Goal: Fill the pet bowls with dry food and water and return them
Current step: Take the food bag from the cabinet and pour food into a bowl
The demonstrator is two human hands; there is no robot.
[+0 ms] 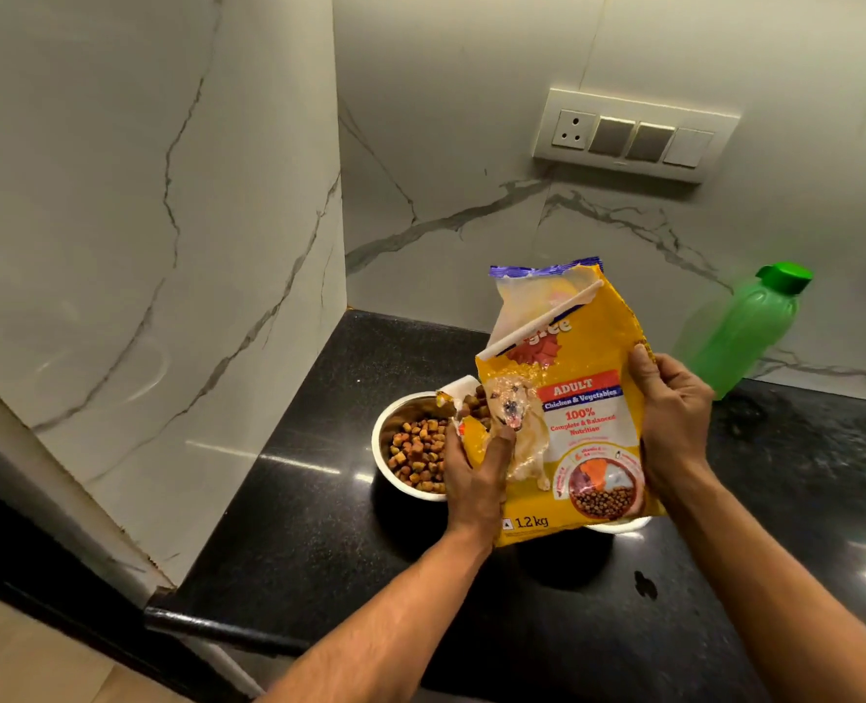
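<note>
Both hands are mine; left hand (476, 474) pinches the torn corner of the yellow food bag (573, 413); right hand (674, 423) grips its far edge; the bag tips toward 9 o'clock over a steel bowl (395, 479) of brown kibble (418, 454) on the black bench (319, 525); a second bowl (618, 525) peeks from under the bag; a green bottle (745, 327) stands at 2 o'clock.

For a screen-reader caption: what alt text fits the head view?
Two bare hands, left hand and right hand, tip a yellow dog food bag over a steel bowl holding kibble on a black counter; a green bottle stands behind.
</note>
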